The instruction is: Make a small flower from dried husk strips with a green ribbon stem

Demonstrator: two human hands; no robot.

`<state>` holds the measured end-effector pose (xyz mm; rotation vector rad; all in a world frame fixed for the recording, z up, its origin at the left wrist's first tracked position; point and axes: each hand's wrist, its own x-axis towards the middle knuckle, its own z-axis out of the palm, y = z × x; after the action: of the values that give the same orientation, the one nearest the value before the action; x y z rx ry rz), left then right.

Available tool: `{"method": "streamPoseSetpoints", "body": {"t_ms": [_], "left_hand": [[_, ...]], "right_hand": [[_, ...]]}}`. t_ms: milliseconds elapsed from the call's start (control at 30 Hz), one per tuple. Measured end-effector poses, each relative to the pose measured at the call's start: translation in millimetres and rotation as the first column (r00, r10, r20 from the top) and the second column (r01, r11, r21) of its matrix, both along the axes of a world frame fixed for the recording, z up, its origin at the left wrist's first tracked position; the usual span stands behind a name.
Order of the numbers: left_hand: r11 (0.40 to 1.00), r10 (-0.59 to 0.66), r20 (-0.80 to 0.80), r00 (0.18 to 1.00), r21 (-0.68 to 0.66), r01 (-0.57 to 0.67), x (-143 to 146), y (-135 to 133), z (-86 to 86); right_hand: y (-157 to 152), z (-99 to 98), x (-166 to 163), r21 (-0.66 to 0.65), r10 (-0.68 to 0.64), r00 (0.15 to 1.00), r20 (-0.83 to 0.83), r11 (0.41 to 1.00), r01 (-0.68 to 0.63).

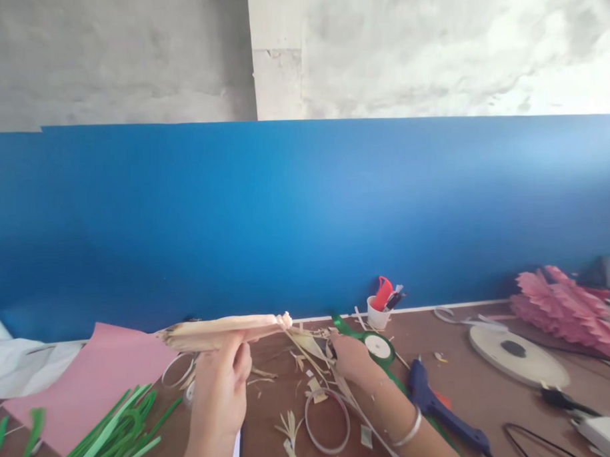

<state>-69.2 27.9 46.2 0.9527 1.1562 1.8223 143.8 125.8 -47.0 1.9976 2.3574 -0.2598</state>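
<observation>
My left hand (224, 381) is closed around a bundle of dried corn husk (223, 330), raised over the table and lying nearly level. The husk's right end is gathered into a small pale knob, and its left end is darker and loose. On the right, my right hand (350, 357) reaches down among husk strips and scraps (309, 345) on the table. Its fingers are curled and partly hidden; something dark shows at the fingertips, too small to name. A spool of green ribbon (379, 346) lies just beside this hand.
A blue glue gun (436, 404), a clear ring (312, 425) and a round pale disc (519, 357) lie on the brown table. A white cup of tools (378, 314) stands by the blue wall panel (284, 216). Green stems (112, 435) and pink paper (97, 376) are left; pink pleated paper (562, 306) is right.
</observation>
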Motion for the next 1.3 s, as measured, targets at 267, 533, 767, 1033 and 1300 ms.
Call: {"method": "streamPoseSetpoints", "body": {"t_ms": [267,533,767,1033,1300], "left_hand": [[0.996,-0.073,0.343,0.937,-0.024,0.087,4,13,-5.1],[0.939,-0.152,0.526,0.837,-0.186,0.288,5,22,-7.9],[0.954,-0.122,0.475,0.872,-0.187,0.235,10,25,-16.9],[0.982,-0.019,0.409,0.912,-0.163,0.094,24,18,-21.0],[0.987,-0.025,0.399,0.917,-0.137,0.087,37,14,-23.2]], "right_hand": [[16,52.1,-10,0.063,0.173,0.938,0.3,0.978,-0.201],[23,78.9,1,0.132,0.192,0.905,0.378,0.957,-0.258],[12,84.8,32,0.169,0.035,0.991,0.129,0.984,-0.056],[-41,31.2,25,0.187,-0.025,0.919,-0.394,0.977,0.107],[-87,33.8,-28,-0.1,-0.088,0.057,-0.995,0.954,-0.284]]}}
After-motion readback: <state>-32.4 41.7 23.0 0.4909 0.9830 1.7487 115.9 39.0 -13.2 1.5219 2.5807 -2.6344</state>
